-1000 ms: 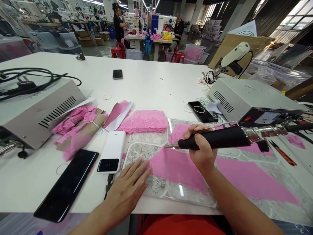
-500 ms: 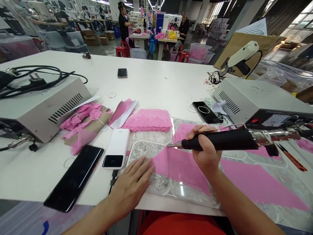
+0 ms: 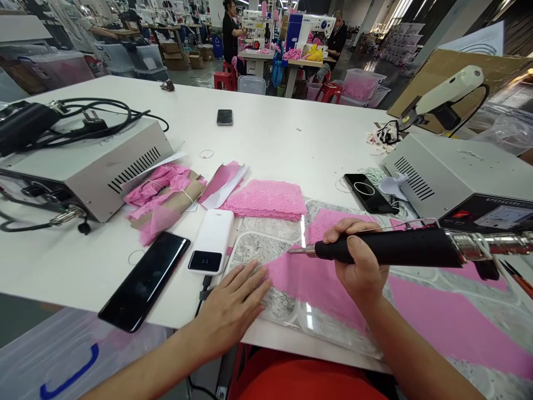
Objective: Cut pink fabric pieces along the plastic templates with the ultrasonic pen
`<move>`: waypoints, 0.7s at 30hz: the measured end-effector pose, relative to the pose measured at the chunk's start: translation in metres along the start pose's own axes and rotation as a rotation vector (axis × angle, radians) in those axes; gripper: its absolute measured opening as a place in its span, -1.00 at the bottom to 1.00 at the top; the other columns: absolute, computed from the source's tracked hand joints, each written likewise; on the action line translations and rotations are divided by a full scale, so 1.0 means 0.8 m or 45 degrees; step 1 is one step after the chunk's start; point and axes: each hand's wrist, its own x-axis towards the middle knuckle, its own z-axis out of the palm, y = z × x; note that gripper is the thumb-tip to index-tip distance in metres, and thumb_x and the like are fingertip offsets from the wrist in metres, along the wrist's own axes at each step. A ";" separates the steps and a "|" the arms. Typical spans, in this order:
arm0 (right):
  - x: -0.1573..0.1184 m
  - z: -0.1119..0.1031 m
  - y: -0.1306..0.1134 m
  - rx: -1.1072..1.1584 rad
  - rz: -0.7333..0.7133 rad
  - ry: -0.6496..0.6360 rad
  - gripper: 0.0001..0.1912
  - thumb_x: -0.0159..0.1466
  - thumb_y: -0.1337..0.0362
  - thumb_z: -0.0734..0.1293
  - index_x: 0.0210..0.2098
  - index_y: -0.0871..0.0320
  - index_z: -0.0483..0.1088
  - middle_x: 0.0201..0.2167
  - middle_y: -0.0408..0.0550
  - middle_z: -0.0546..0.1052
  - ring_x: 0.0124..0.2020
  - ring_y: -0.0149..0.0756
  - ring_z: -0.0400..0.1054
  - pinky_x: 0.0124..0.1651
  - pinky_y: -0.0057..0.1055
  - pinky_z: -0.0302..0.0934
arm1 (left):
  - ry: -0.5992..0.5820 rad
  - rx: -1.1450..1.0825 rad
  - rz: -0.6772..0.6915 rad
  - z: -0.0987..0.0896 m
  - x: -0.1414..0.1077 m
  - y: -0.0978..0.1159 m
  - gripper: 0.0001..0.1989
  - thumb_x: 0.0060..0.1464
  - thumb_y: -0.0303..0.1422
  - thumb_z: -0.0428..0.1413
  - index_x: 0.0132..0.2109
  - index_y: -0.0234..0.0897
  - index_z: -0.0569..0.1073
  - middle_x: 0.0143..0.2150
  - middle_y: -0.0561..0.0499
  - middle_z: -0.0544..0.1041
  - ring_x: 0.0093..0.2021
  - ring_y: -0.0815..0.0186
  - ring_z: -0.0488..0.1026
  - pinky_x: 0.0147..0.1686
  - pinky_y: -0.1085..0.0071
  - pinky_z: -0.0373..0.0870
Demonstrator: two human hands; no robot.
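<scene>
My right hand [image 3: 361, 258] is wrapped round a black-handled ultrasonic welder [image 3: 391, 247], held nearly level. Its slim metal tip points left, at the upper left corner of a pink fabric piece [image 3: 320, 283]. Whether the tip touches the cloth is hard to tell. My left hand [image 3: 237, 303] lies flat with fingers stretched, its fingertips on the fabric's left edge. Beneath the cloth is a clear plastic sheet with rounded panels [image 3: 258, 247]. A folded stack of pink lace [image 3: 266, 199] sits just beyond it. Another pink piece [image 3: 453, 319] is spread to the right.
Left of my hand lie a white power bank [image 3: 214, 236] and a large black phone [image 3: 145, 280]. Grey generator boxes [image 3: 89, 166] stand on both sides. Another phone [image 3: 368, 193], bundled pink cloth [image 3: 162, 189] and a clear bin [image 3: 75, 355] are nearby. Two people work at sewing machines [image 3: 308, 28] behind.
The head view has turned left, so the scene sits further right. The welder tip has slid slightly from the fabric corner, down its left edge. My left hand stays flat on the cloth.
</scene>
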 end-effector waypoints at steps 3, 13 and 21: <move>0.000 0.001 -0.002 -0.004 0.004 0.010 -0.93 0.13 0.33 0.35 -0.37 0.10 0.38 -0.38 -0.18 0.41 -0.47 -0.42 0.37 -0.35 -0.34 0.33 | -0.014 0.005 0.002 0.000 -0.001 0.000 -0.65 0.31 -0.45 -0.05 0.19 -0.36 0.36 0.21 -0.15 0.41 0.28 0.05 0.27 0.14 0.09 0.40; -0.010 0.012 -0.007 0.026 0.019 -0.055 -0.91 0.13 0.32 0.36 -0.34 0.09 0.38 -0.34 -0.17 0.41 -0.47 -0.43 0.36 -0.35 -0.35 0.33 | -0.024 0.011 -0.007 -0.002 -0.006 0.004 -0.66 0.33 -0.41 -0.08 0.18 -0.37 0.37 0.23 -0.14 0.39 0.27 0.02 0.28 0.14 0.06 0.40; -0.011 0.014 -0.007 -0.025 0.039 -0.081 -0.92 0.12 0.31 0.36 -0.39 0.09 0.35 -0.40 -0.19 0.41 -0.47 -0.41 0.36 -0.34 -0.34 0.31 | -0.056 0.002 -0.012 -0.002 -0.008 0.004 -0.65 0.32 -0.40 -0.05 0.19 -0.37 0.35 0.22 -0.16 0.40 0.28 0.03 0.27 0.16 0.07 0.38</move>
